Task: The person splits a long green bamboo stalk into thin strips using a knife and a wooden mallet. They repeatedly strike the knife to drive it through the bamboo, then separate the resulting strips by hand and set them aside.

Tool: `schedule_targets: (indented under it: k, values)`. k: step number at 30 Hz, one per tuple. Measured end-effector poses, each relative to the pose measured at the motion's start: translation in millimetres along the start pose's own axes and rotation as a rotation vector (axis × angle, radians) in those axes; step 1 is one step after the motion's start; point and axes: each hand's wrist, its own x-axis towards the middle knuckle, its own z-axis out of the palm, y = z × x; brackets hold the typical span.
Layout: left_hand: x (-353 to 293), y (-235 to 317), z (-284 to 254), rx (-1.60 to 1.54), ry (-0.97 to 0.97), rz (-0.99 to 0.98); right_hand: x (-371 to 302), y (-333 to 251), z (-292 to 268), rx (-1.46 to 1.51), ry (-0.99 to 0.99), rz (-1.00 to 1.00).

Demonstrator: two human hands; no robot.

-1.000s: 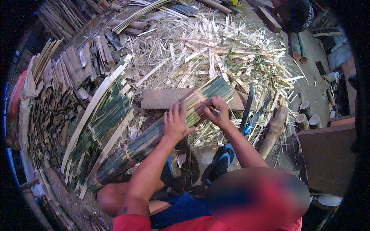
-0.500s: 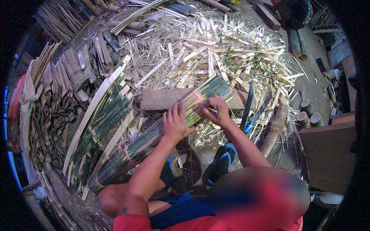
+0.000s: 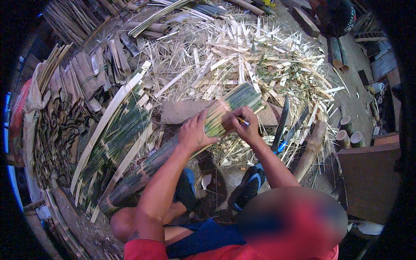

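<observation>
A split length of green bamboo [image 3: 149,169], its far end fanned into flat strips, lies slantwise across a wooden block [image 3: 174,112]. My left hand [image 3: 193,133] rests on the bamboo near its middle, fingers stretched over the top and thumb out toward the strips. Farther up, my right hand [image 3: 245,125] pinches a slim pencil [image 3: 243,121] over the pale band of the strips. The pencil's pale end sticks out to the right. Its tip is hidden by my fingers. The hand touches or hovers just over the bamboo; I cannot tell which.
Two dark long blades [image 3: 281,125] lean right of the block, beside a bamboo pole [image 3: 313,145]. Left are more split green bamboo [image 3: 123,132] and stacked slats [image 3: 56,117]. Pale shavings [image 3: 234,52] cover the ground beyond. A brown board [image 3: 368,177] stands at right.
The fingers of my left hand have drawn closer together on the bamboo. My right hand has turned a little, so more of the pencil's end shows. The whole view has shifted slightly.
</observation>
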Motion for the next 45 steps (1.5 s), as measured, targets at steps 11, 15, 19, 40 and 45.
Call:
schedule_targets:
  k: [11, 15, 19, 40, 45]
  values:
    - [2.8, 0.8, -3.2, -0.002, -0.033, -0.018, 0.9, 2.3, -13.1, 0.140, -0.079, 0.050]
    - [14.5, -9.1, -8.9, -0.003, -0.140, -0.058, -1.0, 4.5, -9.8, 0.079, -0.061, -0.071]
    - [25.1, -19.5, -13.0, -0.100, -0.182, -0.031, 1.4, 7.4, 0.2, 0.130, -0.030, 0.010]
    - [26.6, -20.7, -14.6, -0.108, -0.190, -0.076, 14.2, -5.2, -6.5, 0.153, -0.058, 0.061]
    - [34.5, -25.6, -18.2, -0.519, -0.472, 0.082, 3.3, -19.6, -29.3, 0.195, -0.140, 0.138]
